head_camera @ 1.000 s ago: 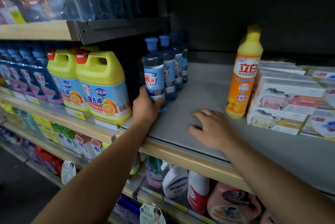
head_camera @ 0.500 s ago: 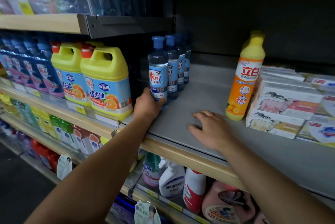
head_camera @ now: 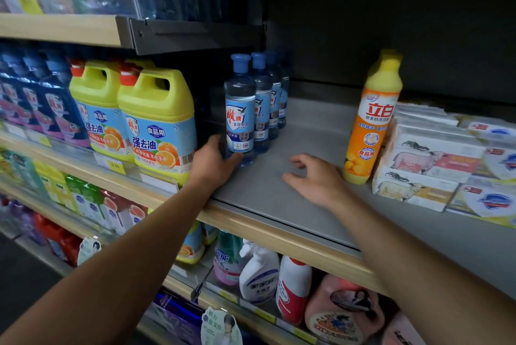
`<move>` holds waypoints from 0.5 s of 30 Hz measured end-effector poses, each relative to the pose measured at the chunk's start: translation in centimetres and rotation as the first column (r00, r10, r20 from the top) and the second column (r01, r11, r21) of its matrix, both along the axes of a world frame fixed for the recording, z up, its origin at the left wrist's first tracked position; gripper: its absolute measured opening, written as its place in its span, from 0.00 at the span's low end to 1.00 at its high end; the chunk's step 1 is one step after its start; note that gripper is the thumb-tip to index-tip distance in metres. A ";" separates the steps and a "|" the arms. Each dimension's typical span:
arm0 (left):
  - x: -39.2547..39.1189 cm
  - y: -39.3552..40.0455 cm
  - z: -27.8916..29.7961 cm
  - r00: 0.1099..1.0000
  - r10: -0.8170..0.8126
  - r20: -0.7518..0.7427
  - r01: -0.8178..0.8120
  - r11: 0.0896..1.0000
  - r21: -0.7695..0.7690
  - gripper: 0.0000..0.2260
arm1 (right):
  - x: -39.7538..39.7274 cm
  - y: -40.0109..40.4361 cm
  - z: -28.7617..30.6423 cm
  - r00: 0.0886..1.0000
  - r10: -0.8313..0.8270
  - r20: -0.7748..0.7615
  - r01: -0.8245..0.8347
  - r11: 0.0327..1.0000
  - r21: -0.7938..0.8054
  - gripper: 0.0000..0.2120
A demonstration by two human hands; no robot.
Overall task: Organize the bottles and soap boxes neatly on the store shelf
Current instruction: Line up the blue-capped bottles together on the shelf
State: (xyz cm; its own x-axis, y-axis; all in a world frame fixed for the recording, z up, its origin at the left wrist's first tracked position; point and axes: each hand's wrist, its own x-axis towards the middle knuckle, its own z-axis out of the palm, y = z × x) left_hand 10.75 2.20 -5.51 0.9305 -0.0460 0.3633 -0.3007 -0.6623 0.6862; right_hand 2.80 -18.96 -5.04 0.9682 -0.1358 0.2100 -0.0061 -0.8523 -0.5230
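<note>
Four clear bottles (head_camera: 240,110) queue; left hand (head_camera: 213,161) clasps the front one, right hand (head_camera: 312,177) spread.

bare shelf (head_camera: 312,132) between blue bottles (head_camera: 251,110), orange bottle (head_camera: 371,127)

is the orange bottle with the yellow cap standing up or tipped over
Upright. The orange bottle stands on its base on the grey shelf, yellow cap on top, beside the soap boxes.

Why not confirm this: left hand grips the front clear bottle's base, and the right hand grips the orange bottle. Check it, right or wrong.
Wrong on one point. The head view shows the right hand apart from the orange bottle, hovering open over the bare shelf and holding nothing. The rest stands: the left hand has its grip on the base of the front clear bottle.
</note>
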 end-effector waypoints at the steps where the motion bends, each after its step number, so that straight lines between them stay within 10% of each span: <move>1: 0.1 0.0 0.0 1.000 -0.004 0.008 0.004 1.000 0.010 0.27 | 1.0 0.4 0.1 1.000 0.002 0.029 -0.003 0.998 0.063 0.24; 15: 1.7 -0.7 -0.6 0.999 0.010 0.035 -0.011 0.999 0.051 0.21 | 12.4 3.3 -1.1 0.979 -0.134 0.153 0.092 0.963 0.255 0.13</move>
State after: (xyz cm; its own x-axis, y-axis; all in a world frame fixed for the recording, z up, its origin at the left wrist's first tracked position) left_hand 12.46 1.49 -6.08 0.9179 -0.0557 0.3929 -0.3166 -0.6995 0.6406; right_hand 15.16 -15.71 -6.12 0.8976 -0.3098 0.3137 0.0105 -0.6963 -0.7177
